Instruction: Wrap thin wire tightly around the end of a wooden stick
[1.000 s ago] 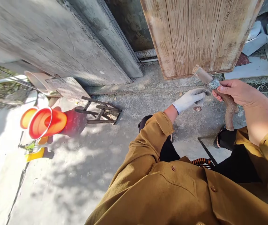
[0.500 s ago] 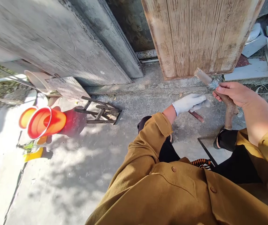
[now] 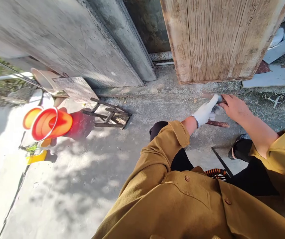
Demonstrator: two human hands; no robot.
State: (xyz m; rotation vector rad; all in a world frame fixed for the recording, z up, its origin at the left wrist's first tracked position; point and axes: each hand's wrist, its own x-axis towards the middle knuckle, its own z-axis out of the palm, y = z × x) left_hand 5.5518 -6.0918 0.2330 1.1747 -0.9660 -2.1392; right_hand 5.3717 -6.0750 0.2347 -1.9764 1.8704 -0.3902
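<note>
My left hand (image 3: 206,111), in a white knitted glove, closes round the wire-wrapped part of a wooden stick (image 3: 208,95). Bare and beside it, my right hand (image 3: 235,108) grips the same stick from the right. Silvery wire (image 3: 221,99) shows between the two hands. The stick's pale end is blurred, and its lower part is hidden under my right hand. Below the glove a reddish-brown strip (image 3: 218,124) sticks out. I cannot tell whether the glove holds it or it lies on the ground.
A black bar (image 3: 222,161) and an orange-black striped coil (image 3: 216,173) are between my legs. To the left stand a small wooden stool (image 3: 110,116) and red buckets (image 3: 45,124). A wooden panel (image 3: 222,43) leans ahead; white slabs (image 3: 269,78) lie at right.
My right hand has lowered the stick and moved left to meet my gloved hand, which now grips it. The reddish-brown strip has shifted right and lies more level.
</note>
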